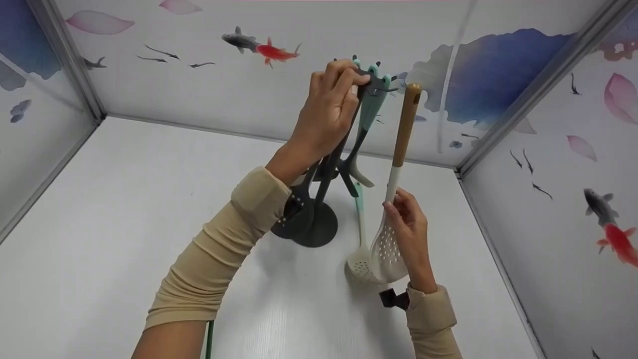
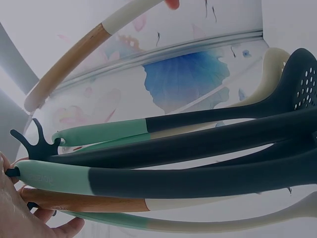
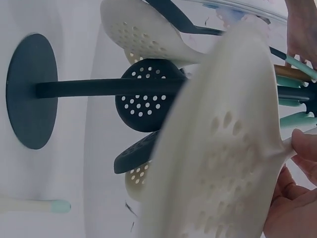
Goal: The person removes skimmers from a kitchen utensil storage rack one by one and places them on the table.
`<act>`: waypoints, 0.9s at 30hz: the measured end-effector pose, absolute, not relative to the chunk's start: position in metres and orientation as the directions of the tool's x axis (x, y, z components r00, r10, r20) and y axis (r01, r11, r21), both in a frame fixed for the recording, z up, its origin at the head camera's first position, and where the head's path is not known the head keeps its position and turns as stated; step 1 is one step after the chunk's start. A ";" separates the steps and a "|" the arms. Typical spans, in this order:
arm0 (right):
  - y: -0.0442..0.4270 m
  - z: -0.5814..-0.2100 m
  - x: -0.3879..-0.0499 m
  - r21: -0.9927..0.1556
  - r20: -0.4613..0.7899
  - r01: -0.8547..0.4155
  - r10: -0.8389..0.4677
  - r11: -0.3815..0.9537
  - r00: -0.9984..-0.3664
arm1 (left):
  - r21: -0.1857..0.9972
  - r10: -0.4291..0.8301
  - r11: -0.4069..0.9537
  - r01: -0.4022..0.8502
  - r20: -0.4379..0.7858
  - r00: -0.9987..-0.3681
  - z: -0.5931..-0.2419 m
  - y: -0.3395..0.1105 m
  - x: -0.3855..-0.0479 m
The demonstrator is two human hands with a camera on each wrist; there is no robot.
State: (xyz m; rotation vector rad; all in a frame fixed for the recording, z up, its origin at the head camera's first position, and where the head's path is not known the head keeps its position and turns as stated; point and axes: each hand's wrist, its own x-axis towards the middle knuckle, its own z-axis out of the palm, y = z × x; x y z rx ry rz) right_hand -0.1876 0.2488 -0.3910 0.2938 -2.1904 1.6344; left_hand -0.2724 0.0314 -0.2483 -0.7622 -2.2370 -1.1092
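Observation:
A dark utensil stand (image 1: 319, 229) with a round base stands on the table; several utensils with mint or wooden handles hang from its hooks. My left hand (image 1: 329, 107) grips the top of the stand, its fingers curled around the hooks beside the handle ends. In the right hand (image 1: 411, 229) is a white slotted skimmer (image 1: 389, 252), pinched by its neck between thumb and fingers. Its wooden handle points up, to the right of the stand's hooks and apart from them. In the right wrist view, the skimmer's perforated head (image 3: 223, 148) covers part of the hanging utensils.
A pale slotted utensil (image 1: 360, 262) with a mint handle lies on the white table (image 1: 164, 199), just left of the skimmer's head. Printed panels (image 1: 174, 89) with fish and petals enclose the back and sides. Dark slotted spoons (image 3: 146, 111) hang around the pole.

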 end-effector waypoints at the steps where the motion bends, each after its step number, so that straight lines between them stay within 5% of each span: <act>1: 0.251 -0.392 -0.187 -0.870 0.427 -0.389 0.068 0.303 -0.902 | 0.529 0.251 0.505 0.682 0.666 -0.702 -0.248 0.032 -0.272; 27: 0.327 -0.464 -0.203 -0.846 0.117 0.079 0.328 0.527 -0.937 | 0.536 0.249 0.507 0.675 0.658 -0.711 -0.248 0.032 -0.272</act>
